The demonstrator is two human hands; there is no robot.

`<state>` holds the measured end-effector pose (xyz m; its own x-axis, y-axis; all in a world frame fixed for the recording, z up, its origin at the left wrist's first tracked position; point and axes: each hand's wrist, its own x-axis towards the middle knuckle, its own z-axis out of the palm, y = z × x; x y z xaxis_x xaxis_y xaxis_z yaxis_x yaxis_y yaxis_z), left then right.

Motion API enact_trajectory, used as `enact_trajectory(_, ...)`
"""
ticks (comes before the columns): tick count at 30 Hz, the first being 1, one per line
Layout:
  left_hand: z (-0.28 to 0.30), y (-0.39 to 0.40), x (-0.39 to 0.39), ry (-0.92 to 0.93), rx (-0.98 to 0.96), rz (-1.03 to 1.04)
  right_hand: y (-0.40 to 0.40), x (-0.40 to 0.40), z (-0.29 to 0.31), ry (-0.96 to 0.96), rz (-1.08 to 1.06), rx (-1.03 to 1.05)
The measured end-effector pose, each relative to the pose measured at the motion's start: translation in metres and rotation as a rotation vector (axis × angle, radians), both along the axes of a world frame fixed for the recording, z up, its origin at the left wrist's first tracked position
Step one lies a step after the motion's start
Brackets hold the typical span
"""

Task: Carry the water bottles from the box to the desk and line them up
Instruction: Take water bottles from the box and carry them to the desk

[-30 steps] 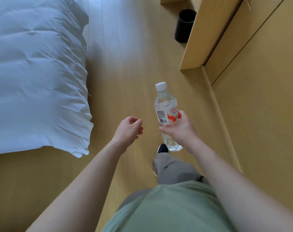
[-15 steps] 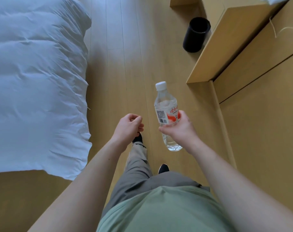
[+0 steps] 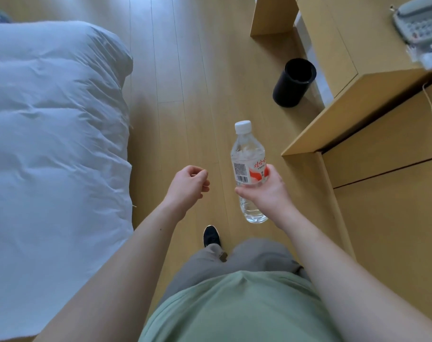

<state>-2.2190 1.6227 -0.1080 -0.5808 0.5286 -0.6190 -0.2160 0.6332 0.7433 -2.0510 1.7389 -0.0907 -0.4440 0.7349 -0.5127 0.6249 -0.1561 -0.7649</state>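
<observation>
- Wooden floor (image 3: 185,70) lies beneath your fingers.
- Your right hand (image 3: 266,191) wraps the water bottle (image 3: 248,164), cap above your fingers.
- Your left hand (image 3: 188,186) curls loosely, holding nothing.

Green shirt (image 3: 239,309) — grey trousers (image 3: 234,262) — black shoe (image 3: 211,235)

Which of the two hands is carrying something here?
The right hand: its grip wraps the water bottle at the label. The left hand is loosely curled and holds nothing.
</observation>
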Motion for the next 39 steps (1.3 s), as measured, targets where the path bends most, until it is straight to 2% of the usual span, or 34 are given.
enact_trajectory(10,0.001,0.098,-0.086,-0.002,-0.012,-0.075,0.087,-0.081,-0.006,-0.009,-0.083,-0.011)
enact_trajectory(23,0.008,0.304,-0.188,0.013,-0.051,-0.16,0.275,-0.171,-0.007,0.004,-0.136,-0.03)
enact_trajectory(30,0.019,0.393,-0.215,0.013,-0.025,-0.189,0.354,-0.205,0.008,0.024,-0.159,-0.001)
enact_trajectory(39,0.014,0.488,-0.255,0.021,-0.076,-0.298,0.434,-0.247,-0.002,0.049,-0.233,-0.016)
